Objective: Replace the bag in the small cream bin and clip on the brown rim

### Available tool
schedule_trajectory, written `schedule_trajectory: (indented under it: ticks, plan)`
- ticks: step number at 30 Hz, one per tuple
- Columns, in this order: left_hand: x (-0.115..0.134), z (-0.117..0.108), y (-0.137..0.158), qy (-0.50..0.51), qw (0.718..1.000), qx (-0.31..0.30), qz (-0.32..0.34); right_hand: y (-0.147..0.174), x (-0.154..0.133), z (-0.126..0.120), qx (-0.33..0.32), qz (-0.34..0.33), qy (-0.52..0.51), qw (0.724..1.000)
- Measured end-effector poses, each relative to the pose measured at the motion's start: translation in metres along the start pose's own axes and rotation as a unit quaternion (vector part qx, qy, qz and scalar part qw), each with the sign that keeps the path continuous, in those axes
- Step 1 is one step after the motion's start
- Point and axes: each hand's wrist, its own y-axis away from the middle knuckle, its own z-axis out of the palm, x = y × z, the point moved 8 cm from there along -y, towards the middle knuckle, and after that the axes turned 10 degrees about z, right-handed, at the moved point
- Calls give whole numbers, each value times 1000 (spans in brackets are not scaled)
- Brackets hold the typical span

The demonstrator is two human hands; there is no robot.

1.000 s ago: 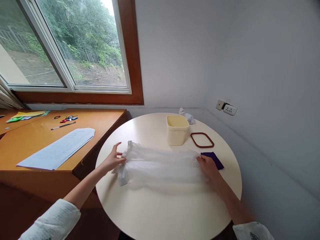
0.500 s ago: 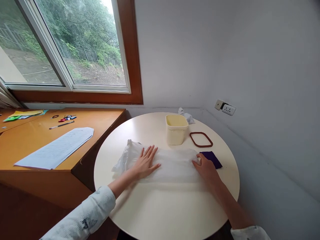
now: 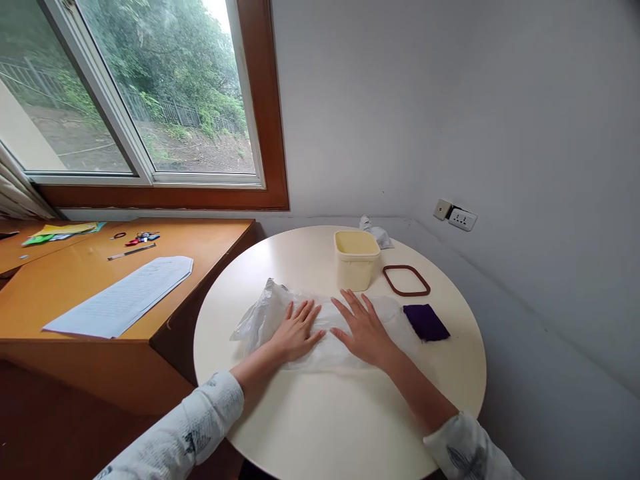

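A translucent white plastic bag (image 3: 330, 357) lies stretched out flat across the round table, its left end crumpled. My left hand (image 3: 296, 331) rests on the bag's left part, palm down with fingers spread. Over the bag's middle, my right hand (image 3: 364, 330) is also spread, fingers pointing away from me. Neither hand grips anything. Just right of the bag is a dark purple folded cloth (image 3: 427, 323). Behind the bag stands a pale yellow tub (image 3: 354, 272) without a lid, and a brown rounded-square ring (image 3: 407, 281) lies to its right.
The round cream table (image 3: 320, 423) stands near the wall. At its back edge is a crumpled whitish plastic bundle (image 3: 379, 235). On the wooden desk (image 3: 213, 243) to the left are paper sheets (image 3: 123, 297), a pen (image 3: 131, 251) and keys (image 3: 143, 238). A wall socket (image 3: 463, 219) is at right.
My right hand has let go of the bag's right end and moved left to its middle, with its fingers opening out. My left hand stays on the bag. The view has shifted slightly.
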Motion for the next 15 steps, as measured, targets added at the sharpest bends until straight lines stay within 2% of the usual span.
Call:
schedule_trajectory:
  ticks: [4, 7, 12, 15]
  plan:
    - [2, -8, 3, 10, 1000, 26, 3, -12, 37, 37, -61, 83, 4, 995]
    - [3, -14, 5, 17, 998, 54, 4, -6, 50, 51, -98, 94, -40, 990]
    - [4, -17, 7, 24, 997, 77, 2, 7, 47, 38, -61, 66, -125, 988]
    - [5, -20, 8, 9, 996, 94, -7, 13, 46, 31, -62, 65, -140, 986]
